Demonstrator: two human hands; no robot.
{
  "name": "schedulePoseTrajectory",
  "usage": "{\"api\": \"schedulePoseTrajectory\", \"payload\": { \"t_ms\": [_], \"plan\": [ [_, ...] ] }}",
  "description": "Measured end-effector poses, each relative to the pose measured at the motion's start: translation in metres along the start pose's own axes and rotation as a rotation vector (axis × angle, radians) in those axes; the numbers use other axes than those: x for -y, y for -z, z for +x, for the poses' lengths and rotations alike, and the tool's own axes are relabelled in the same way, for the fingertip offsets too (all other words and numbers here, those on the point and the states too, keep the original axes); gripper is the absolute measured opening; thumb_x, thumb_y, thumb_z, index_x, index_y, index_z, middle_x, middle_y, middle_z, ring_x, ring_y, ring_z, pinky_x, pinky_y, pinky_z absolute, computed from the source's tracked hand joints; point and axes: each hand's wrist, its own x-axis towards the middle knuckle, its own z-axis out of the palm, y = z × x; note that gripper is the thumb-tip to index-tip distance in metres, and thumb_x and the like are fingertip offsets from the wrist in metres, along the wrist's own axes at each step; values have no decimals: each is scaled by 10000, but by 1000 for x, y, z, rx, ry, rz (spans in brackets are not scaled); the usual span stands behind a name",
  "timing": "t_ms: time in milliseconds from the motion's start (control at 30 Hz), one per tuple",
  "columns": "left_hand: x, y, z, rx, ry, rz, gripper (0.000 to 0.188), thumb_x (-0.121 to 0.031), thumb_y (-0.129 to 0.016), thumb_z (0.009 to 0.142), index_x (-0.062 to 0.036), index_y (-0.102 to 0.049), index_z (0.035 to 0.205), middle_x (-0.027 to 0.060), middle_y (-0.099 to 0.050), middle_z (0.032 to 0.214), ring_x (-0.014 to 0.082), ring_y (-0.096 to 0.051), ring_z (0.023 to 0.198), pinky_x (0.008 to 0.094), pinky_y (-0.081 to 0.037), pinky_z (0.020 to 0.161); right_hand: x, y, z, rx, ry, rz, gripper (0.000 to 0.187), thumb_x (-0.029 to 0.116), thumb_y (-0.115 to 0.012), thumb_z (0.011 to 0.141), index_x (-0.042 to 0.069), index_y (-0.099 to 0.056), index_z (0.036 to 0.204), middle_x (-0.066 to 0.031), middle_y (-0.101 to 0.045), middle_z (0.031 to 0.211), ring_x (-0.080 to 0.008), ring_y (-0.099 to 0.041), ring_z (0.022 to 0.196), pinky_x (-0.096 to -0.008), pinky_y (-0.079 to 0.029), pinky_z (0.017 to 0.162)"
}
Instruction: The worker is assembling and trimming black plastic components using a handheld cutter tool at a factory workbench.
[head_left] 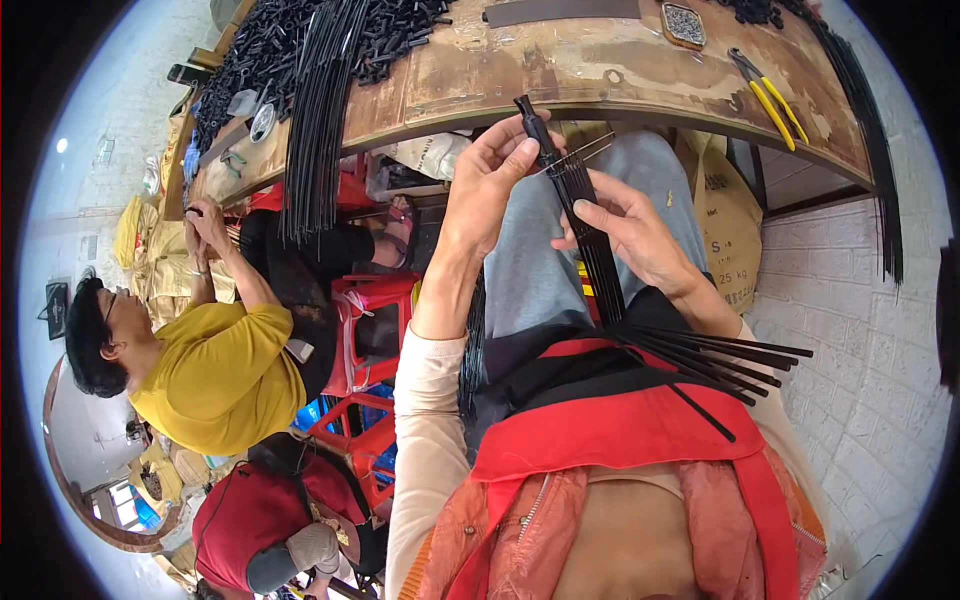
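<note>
Over my lap, my left hand (487, 178) is closed, thumb and fingers pinching a black plastic tube-shaped hub (536, 124). Black umbrella ribs (600, 272) fan down from that hub toward my waist. Closed round the upper part of the ribs is my right hand (635, 232), its thumb lying on top. Thin wires (592, 149) stick out sideways just below the hub, between my hands; their ends are too fine to follow. Across my apron, more black rods (715, 358) spread out to the right.
A wooden workbench (470, 72) crosses ahead, bearing yellow-handled pliers (768, 100), a small tray of metal bits (683, 24), a heap of black plastic tubes (250, 60) and hanging rods (315, 150). A person in yellow (215, 370) sits left, near red stools (370, 330). A sack (728, 235) stands right.
</note>
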Motion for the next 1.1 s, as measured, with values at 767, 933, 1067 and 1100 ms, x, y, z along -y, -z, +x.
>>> {"api": "schedulePoseTrajectory", "payload": {
  "t_ms": [767, 933, 1067, 1100],
  "plan": [
    [20, -8, -29, -212, -196, 29, 106, -4, -668, 880, -4, -571, 924, 182, -658, 1100, 260, -648, 1070, 371, -499, 973, 1, -1, 1, -3, -20, 36, 428, 158, -579, 966, 21, -477, 1359, -41, -600, 931, -130, -602, 849, -403, -556, 856],
    [25, 1, -26, -109, -109, -343, 147, 0, -673, 873, 8, -573, 981, 177, -653, 1107, 256, -642, 1076, 360, -507, 959, -1, 0, 2, 27, -51, 71, 432, 161, -576, 969, 24, -469, 1364, -36, -595, 923, -128, -597, 845, -402, -553, 858],
    [14, -14, -28, -252, -128, -113, 373, 43, -692, 834, 9, -506, 1155, 167, -641, 1135, 210, -652, 1017, 323, -514, 933, -2, -3, 1, -2, -15, 35, 436, 162, -577, 968, 24, -466, 1367, -34, -594, 924, -126, -596, 849, -405, -553, 858],
    [12, -17, -28, -273, -136, -89, 434, 46, -692, 829, 10, -480, 1206, 170, -638, 1143, 221, -648, 1036, 328, -515, 938, -1, -3, 0, -11, -6, 25, 432, 160, -573, 970, 23, -466, 1366, -34, -594, 923, -125, -597, 853, -406, -553, 858]
  ]
}}
